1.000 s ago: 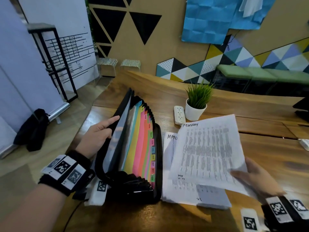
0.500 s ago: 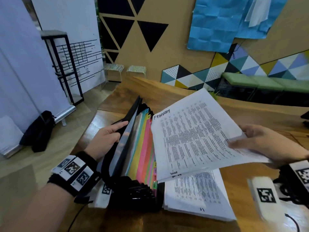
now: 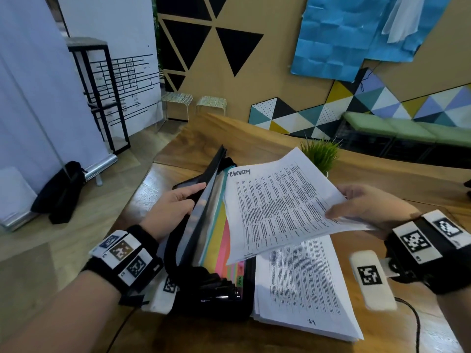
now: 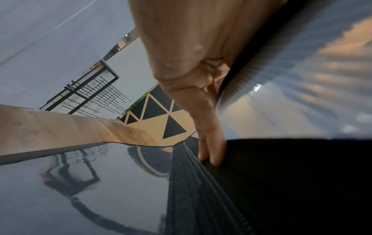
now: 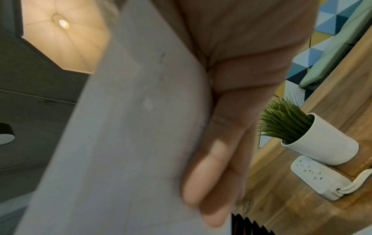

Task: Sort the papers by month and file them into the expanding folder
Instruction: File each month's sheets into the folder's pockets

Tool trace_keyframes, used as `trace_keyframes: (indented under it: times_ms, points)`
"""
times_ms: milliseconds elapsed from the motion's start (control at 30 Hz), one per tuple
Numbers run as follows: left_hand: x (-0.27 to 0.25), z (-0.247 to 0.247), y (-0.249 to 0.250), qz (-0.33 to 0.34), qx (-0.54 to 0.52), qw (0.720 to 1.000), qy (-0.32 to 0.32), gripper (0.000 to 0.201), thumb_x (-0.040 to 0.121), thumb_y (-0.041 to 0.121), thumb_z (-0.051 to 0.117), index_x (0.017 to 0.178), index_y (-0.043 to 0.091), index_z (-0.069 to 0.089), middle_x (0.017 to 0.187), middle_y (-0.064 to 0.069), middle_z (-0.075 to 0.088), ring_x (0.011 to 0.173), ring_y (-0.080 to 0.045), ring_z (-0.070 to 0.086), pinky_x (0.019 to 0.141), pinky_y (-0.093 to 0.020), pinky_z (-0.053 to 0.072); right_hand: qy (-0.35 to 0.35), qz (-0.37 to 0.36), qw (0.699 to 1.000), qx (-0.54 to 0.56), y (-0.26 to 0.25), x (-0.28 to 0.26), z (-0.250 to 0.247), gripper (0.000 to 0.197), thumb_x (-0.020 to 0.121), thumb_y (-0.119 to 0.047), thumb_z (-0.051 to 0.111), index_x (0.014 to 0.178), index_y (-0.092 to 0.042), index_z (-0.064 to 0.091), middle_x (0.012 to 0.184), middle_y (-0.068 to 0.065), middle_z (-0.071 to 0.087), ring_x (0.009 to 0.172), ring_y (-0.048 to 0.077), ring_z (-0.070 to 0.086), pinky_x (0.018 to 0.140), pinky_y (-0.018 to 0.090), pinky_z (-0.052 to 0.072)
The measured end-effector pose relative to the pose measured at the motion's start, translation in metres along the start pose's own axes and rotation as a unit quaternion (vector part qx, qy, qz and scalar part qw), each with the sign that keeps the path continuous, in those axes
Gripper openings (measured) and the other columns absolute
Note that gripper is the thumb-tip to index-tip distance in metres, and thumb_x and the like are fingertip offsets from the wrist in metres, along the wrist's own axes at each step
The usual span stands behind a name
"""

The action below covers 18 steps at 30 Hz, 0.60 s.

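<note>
I'm looking down on a wooden table (image 3: 382, 179) with a wall of black triangles (image 3: 237, 49) and coloured tiles behind it. My left hand (image 3: 173, 210), at centre left of the head view, has its thumb on the outside of the black folder's (image 3: 204, 289) front flap and its fingers (image 4: 211, 143) hooked over the edge, pulling the front pocket open. My right hand (image 3: 369, 207), at centre right, pinches the "February" sheet (image 3: 277, 207) by its right edge, thumb on top, fingers (image 5: 211, 174) beneath; the sheet hangs tilted in the air above the folder's coloured dividers (image 3: 219, 240). Below it, toward the lower middle of the frame, the remaining stack of papers (image 3: 303, 284) lies flat just beside the folder. Behind the sheet, a small potted plant (image 5: 298, 132) stands next to a white power strip (image 5: 318, 176).
</note>
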<state>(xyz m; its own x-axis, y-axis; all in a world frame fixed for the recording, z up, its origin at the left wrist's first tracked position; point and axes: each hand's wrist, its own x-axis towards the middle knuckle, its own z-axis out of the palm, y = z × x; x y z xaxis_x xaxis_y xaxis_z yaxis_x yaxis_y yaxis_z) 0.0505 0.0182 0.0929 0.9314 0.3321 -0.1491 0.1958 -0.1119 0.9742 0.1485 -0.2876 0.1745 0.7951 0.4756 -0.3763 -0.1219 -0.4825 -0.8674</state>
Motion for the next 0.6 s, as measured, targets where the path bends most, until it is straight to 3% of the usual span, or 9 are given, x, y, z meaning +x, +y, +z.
trace_keyframes:
  times_ms: [133, 200, 267, 333, 400, 467, 600]
  points:
    - [0.001, -0.001, 0.003, 0.007, -0.013, 1.000, -0.005, 0.058, 0.087, -0.014, 0.035, 0.130, 0.017, 0.055, 0.098, 0.002, 0.068, 0.046, 0.006, 0.057, 0.044, -0.008, 0.041, -0.001, 0.014, 0.999, -0.036, -0.012, 0.002, 0.002, 0.060, 0.045, -0.006, 0.069, 0.101, 0.013, 0.059, 0.099, 0.019, 0.069, 0.091, 0.033, 0.067, 0.097, 0.047, 0.044]
    - [0.003, -0.004, 0.003, 0.010, -0.009, 1.000, 0.001, 0.058, 0.086, -0.014, 0.036, 0.130, 0.017, 0.056, 0.103, 0.005, 0.067, 0.051, 0.006, 0.059, 0.046, -0.008, 0.043, 0.002, 0.009, 0.999, -0.035, -0.015, -0.002, 0.001, 0.053, 0.048, 0.000, 0.063, 0.098, 0.015, 0.059, 0.095, 0.018, 0.070, 0.081, 0.028, 0.069, 0.085, 0.038, 0.052]
    - [0.006, -0.005, 0.002, 0.012, -0.005, 1.000, 0.006, 0.058, 0.086, -0.014, 0.036, 0.130, 0.018, 0.056, 0.106, 0.006, 0.067, 0.056, 0.007, 0.061, 0.049, -0.007, 0.044, -0.006, -0.002, 0.998, -0.055, -0.016, -0.006, 0.000, 0.051, 0.049, 0.002, 0.060, 0.097, 0.015, 0.059, 0.089, 0.017, 0.071, 0.072, 0.023, 0.069, 0.066, 0.026, 0.056]
    - [0.007, -0.005, 0.003, 0.014, -0.001, 1.000, 0.004, 0.058, 0.086, -0.014, 0.037, 0.130, 0.019, 0.056, 0.099, 0.012, 0.067, 0.059, 0.007, 0.062, 0.051, -0.007, 0.045, -0.019, 0.001, 0.998, -0.063, -0.020, -0.008, 0.000, 0.051, 0.047, 0.005, 0.063, 0.098, 0.013, 0.060, 0.086, 0.016, 0.072, 0.070, 0.023, 0.070, 0.060, 0.023, 0.056]
    - [0.008, -0.003, 0.003, 0.009, -0.001, 1.000, -0.001, 0.058, 0.086, -0.013, 0.037, 0.129, 0.019, 0.058, 0.087, 0.016, 0.071, 0.059, 0.003, 0.062, 0.052, -0.010, 0.048, -0.010, 0.006, 0.996, -0.086, -0.026, -0.005, 0.002, 0.048, 0.049, 0.003, 0.071, 0.097, 0.005, 0.065, 0.091, 0.013, 0.072, 0.080, 0.030, 0.069, 0.074, 0.035, 0.056]
    - [0.009, -0.001, 0.003, 0.003, 0.000, 1.000, -0.007, 0.056, 0.087, -0.011, 0.038, 0.129, 0.021, 0.059, 0.087, 0.010, 0.072, 0.053, -0.001, 0.060, 0.047, -0.013, 0.047, 0.022, -0.013, 0.990, -0.137, -0.035, 0.000, 0.012, 0.032, 0.057, -0.007, 0.072, 0.089, -0.009, 0.068, 0.098, 0.014, 0.070, 0.088, 0.033, 0.066, 0.089, 0.051, 0.048]
    - [0.010, 0.002, 0.004, 0.008, 0.014, 1.000, -0.006, 0.056, 0.086, -0.013, 0.039, 0.129, 0.016, 0.059, 0.092, 0.009, 0.069, 0.058, 0.001, 0.061, 0.049, -0.010, 0.045, 0.074, -0.044, 0.979, -0.183, -0.048, 0.010, 0.032, 0.024, 0.068, -0.004, 0.067, 0.087, -0.017, 0.064, 0.090, 0.009, 0.071, 0.083, 0.030, 0.067, 0.082, 0.047, 0.053]
